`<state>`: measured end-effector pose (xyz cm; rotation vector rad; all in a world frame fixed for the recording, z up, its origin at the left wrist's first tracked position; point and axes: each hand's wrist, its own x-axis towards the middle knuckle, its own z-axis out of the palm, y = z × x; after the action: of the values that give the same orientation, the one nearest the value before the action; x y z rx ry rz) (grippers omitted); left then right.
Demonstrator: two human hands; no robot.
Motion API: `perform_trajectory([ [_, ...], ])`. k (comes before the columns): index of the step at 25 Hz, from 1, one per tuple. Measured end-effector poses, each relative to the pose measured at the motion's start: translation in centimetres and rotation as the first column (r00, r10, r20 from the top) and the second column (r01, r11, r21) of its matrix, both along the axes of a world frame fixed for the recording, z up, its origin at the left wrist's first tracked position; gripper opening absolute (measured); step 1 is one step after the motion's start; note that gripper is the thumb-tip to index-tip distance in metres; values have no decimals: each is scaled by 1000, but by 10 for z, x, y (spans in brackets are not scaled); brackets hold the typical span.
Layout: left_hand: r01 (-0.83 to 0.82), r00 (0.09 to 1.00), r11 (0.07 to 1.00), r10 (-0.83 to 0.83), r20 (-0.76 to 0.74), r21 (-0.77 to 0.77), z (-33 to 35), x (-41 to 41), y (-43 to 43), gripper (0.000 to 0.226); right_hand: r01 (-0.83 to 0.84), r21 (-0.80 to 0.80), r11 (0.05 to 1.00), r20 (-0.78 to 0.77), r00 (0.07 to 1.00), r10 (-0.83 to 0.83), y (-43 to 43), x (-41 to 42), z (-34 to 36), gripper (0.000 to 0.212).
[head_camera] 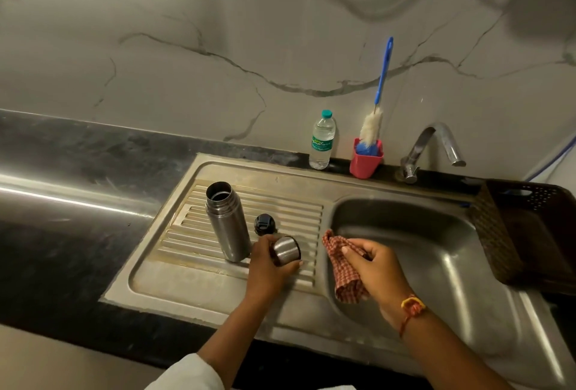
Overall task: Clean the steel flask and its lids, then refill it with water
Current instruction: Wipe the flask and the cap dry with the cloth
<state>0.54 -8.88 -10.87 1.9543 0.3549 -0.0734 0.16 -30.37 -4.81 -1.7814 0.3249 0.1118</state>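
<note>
step: lid wiping | left hand (270, 260) gripping round steel outer cap (286, 250) over ribbed drainboard (308, 218) | right hand (372, 268) clutching red checked cloth (341, 277) at sink basin (436, 234) edge | open cylindrical steel flask (227, 221) standing upright beside black inner stopper (265, 224) | next, likely: bringing cloth onto cap

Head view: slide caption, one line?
Left hand holds steel cup lid, right hand grips checked cloth; open flask stands on drainboard.
</note>
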Motion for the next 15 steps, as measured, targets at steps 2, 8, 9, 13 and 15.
perform_trajectory([
  [2,65,993,976,-84,85,207,2,4,-3,74,-1,-50,999,16,1000,2,3,-3,4,14],
  [8,50,984,973,-87,154,225,-9,11,-3,62,-109,-409,906,107,980,167,11,-6,15,25],
  [9,55,983,967,-96,157,249,-14,11,-2,65,-114,-425,898,110,978,176,12,-6,16,25],
  [13,90,983,935,-139,121,344,-27,9,4,72,-114,-461,880,122,974,190,15,-9,14,26],
  [15,92,979,921,-153,135,379,-27,5,6,74,-107,-498,861,134,971,199,16,-9,13,28],
])
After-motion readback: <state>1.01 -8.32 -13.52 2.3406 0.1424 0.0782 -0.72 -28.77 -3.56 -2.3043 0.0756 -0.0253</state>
